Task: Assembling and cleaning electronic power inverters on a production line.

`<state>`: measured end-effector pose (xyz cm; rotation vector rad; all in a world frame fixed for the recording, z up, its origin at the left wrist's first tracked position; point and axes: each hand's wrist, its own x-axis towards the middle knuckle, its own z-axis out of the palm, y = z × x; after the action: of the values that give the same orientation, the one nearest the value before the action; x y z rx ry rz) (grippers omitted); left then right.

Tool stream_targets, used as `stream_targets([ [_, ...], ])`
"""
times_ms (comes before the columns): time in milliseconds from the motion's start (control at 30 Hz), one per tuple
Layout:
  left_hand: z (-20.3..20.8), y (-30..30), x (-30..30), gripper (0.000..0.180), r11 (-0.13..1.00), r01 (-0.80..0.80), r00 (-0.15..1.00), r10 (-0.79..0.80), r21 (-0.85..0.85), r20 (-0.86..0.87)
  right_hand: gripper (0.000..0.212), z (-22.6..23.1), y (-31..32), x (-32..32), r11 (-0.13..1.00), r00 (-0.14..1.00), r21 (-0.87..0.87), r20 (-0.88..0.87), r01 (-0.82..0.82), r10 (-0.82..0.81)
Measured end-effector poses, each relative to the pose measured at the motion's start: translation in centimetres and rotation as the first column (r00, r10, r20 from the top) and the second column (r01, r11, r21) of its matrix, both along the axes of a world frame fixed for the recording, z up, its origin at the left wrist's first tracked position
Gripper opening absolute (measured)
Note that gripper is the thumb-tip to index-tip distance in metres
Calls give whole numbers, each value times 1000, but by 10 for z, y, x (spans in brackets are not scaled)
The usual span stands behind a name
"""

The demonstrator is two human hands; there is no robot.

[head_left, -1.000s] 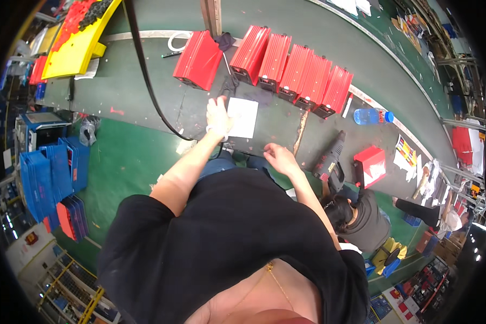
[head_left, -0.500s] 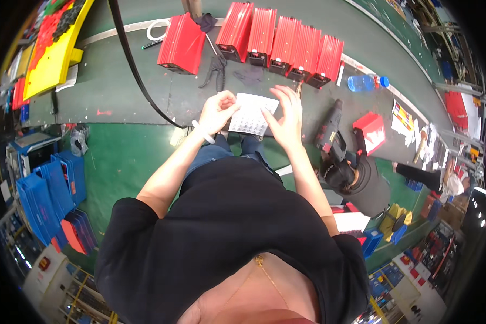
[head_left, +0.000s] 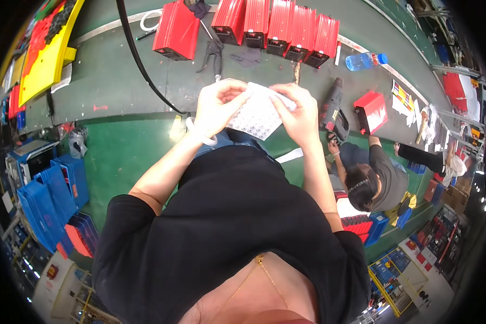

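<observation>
A white sheet (head_left: 258, 117) with rows of small grey round marks, like a label sheet, is held up in front of me at the near edge of the bench. My left hand (head_left: 217, 106) pinches its upper left part between thumb and fingers. At the upper right, my right hand (head_left: 299, 116) is closed on the sheet's edge, which curls there. Whether a single label is between the right fingertips is too small to tell. Just beyond my left hand lies an air blow gun (head_left: 216, 54).
Several red finned housings (head_left: 256, 24) line the back of the bench (head_left: 135, 92). A single red housing (head_left: 176, 31) stands left of them. To the right are a black pistol-shaped tool (head_left: 332, 105), a blue bottle (head_left: 364, 61) and a co-worker (head_left: 380, 181). A black cable (head_left: 137, 56) hangs at left.
Both hands have come closer together, and the right has gone from spread fingers beside the sheet to gripping its edge. The sheet has tilted. The co-worker at right has moved, a hand now near the pistol-shaped tool.
</observation>
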<state>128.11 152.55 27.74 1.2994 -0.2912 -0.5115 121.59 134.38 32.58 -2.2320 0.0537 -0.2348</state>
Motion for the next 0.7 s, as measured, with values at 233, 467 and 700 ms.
stream_targets([
  [233,34,-17,-31,31,998,-62,998,62,-16,12,19,20,0,-9,989,980,-127,176,-76,98],
  [467,43,-27,-57,12,970,-60,996,40,236,85,18,18,-17,-28,992,977,-78,182,-100,112],
  [700,39,-28,-71,11,953,-137,977,84,272,197,19,6,-21,-33,986,960,-44,223,-163,169],
])
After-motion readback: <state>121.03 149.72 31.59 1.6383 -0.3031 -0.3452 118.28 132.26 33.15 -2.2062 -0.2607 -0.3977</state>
